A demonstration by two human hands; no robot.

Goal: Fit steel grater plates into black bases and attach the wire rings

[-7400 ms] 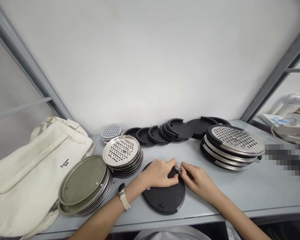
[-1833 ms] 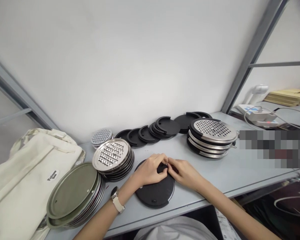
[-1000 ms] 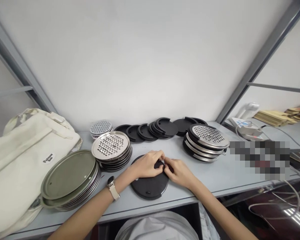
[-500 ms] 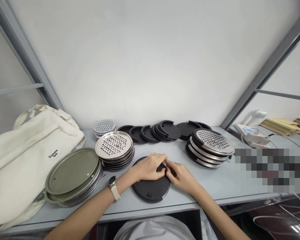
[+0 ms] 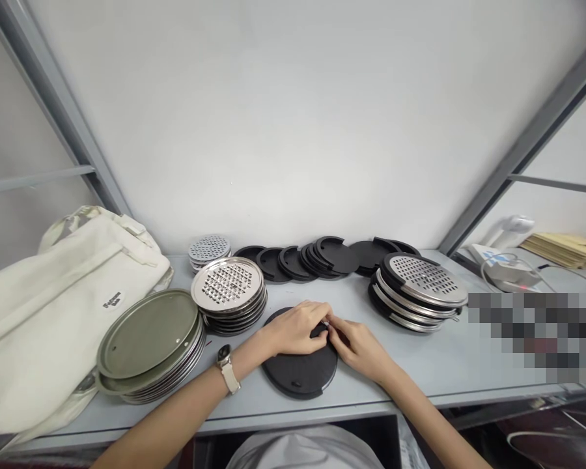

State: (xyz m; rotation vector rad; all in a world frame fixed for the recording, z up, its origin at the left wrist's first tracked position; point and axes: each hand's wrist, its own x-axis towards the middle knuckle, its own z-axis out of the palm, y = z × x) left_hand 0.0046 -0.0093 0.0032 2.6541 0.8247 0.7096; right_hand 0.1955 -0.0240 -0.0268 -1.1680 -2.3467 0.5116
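Note:
In front of me on the grey table lies a round black disc (image 5: 300, 374) with a small raised knob near its front edge. Across its back part rests my left hand (image 5: 300, 327), a watch on the wrist, with fingers bent and closed over a small black part (image 5: 318, 329) at the disc's right rim. My right hand (image 5: 359, 346) pinches at the same spot from the right, its fingertips touching those of the left. What the right fingertips hold is too small to make out. Behind the hands, several black discs (image 5: 339, 255) with raised rims overlap along the wall.
Left of the disc are a stack of metal grater plates (image 5: 228, 284), a smaller grater stack (image 5: 209, 249), olive-green round plates (image 5: 149, 332) and a cream bag (image 5: 68, 306). To the right stand grater discs with black rims (image 5: 427, 280), a white device with cables (image 5: 502, 267) and yellowish sheets (image 5: 561, 251).
The view has shifted slightly, so everything appears a little further right. Both hands keep nearly the same hold at the disc's right rim.

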